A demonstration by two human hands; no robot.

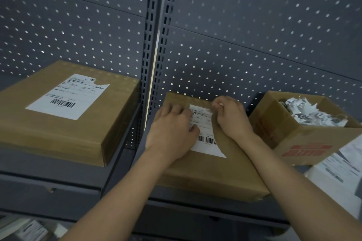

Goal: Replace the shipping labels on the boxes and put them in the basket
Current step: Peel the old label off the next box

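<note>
A brown cardboard box lies flat on the grey shelf in front of me. A white shipping label with a barcode is stuck on its top. My left hand rests flat on the label's left side, fingers spread and fairly straight. My right hand is curled at the label's upper right corner and pinches its edge there. A second, larger brown box sits on the left shelf, with a white label whose top right corner is torn off.
An open cardboard box holding crumpled torn label scraps stands at the right. White sheets with print lie beside it at the far right. Grey pegboard backs the shelves, with a slotted upright between bays.
</note>
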